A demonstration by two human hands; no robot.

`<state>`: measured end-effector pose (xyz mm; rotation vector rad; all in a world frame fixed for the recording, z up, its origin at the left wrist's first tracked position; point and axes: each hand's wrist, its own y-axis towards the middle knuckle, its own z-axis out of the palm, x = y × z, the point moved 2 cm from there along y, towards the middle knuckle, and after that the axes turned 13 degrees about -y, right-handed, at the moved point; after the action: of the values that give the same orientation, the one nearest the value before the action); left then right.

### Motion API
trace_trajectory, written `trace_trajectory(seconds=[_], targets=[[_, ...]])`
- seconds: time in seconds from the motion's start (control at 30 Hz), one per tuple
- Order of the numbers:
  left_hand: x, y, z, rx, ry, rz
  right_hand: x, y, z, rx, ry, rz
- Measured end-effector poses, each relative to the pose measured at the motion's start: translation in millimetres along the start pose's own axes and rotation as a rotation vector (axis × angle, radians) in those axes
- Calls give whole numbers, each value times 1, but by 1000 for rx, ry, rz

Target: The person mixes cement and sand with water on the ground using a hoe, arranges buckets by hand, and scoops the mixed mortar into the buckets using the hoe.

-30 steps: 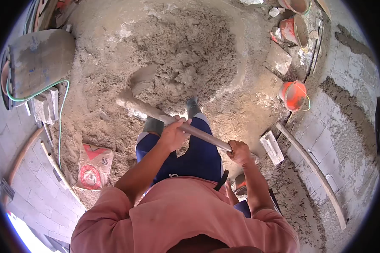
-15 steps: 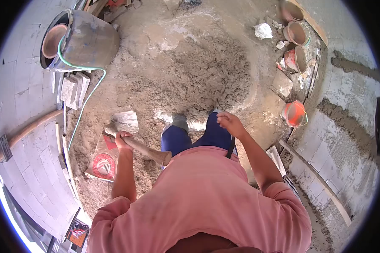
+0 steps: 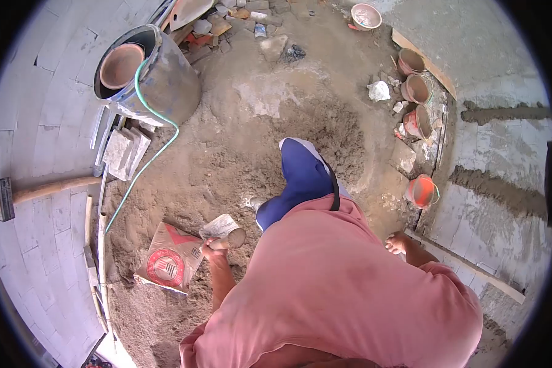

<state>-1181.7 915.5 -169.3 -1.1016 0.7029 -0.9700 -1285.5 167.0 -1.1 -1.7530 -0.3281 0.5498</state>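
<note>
My left hand (image 3: 213,250) is closed around a wooden handle (image 3: 230,239), whose rounded end points toward me. Just beyond it is a pale flat piece (image 3: 219,226); I cannot tell whether it is joined to the handle. A paper cement bag (image 3: 167,260) with a red round logo lies to the left of this hand. Out to the right, my right hand (image 3: 397,243) hangs with loosely bent fingers, no object visible in it. It is nearest to a long plank (image 3: 472,267) along the right wall.
A large drum (image 3: 178,80) holding a bucket (image 3: 121,66) stands at upper left, with a green hose (image 3: 140,175) trailing from it. Rough mortar (image 3: 325,122) covers the ground ahead. Several buckets, one orange-red (image 3: 421,191), line the right wall. Rubble (image 3: 227,24) lies at the back.
My right hand has moved from in front of my thigh out to the right. My left hand, still on the handle, has come nearer my body. The view has turned and my legs have shifted.
</note>
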Motion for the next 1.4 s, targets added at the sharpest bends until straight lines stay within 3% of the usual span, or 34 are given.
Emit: trace_trajectory(seconds=[0.1, 0.17, 0.2, 0.23, 0.33, 0.47, 0.5, 0.6, 0.73, 0.77, 0.93, 1.0, 1.07, 1.13, 1.23, 1.33, 1.4], targets=[[12, -21, 32, -65, -18, 57, 64, 92, -53, 206, 470, -243], [10, -14, 52, -65, -21, 29, 175, 46, -57, -443, 87, -438], [15, -17, 66, -34, 31, 70, 222, 37, -62, -506, 94, -476], [21, -21, 79, -5, 81, 112, 268, 26, -60, -502, 114, -574], [28, 1, 125, 191, -18, -37, 392, -4, -43, -363, 130, -791], [36, 81, 204, 265, 303, 57, 521, -32, -19, -284, -145, -967], [101, 15, 262, 198, -4, -108, 545, -30, -19, -270, -180, -1002], [154, 37, 358, 171, 119, -285, 582, 3, -19, -548, -280, -1131], [266, 25, 479, 296, 388, -324, 604, -4, -53, -458, 0, -983], [288, 30, 502, 354, 427, -383, 608, -25, -67, -277, 205, -875], [406, 26, 595, 361, 715, -477, 631, -131, -122, -206, 890, -914], [450, 28, 616, 364, 825, -546, 635, -202, -134, -55, 1124, -1085], [487, 48, 626, 335, 976, -550, 638, -267, -134, -98, 1100, -1211], [527, 69, 623, 341, 1144, -485, 646, -301, -120, -469, 668, -1221], [583, 101, 586, 303, 1348, -429, 675, -290, -60, -884, 156, -743], [612, 130, 544, 240, 1532, -474, 686, -225, -13, -833, 13, -354], [619, 131, 521, 215, 1645, -527, 688, -203, 13, -677, 130, -313]])
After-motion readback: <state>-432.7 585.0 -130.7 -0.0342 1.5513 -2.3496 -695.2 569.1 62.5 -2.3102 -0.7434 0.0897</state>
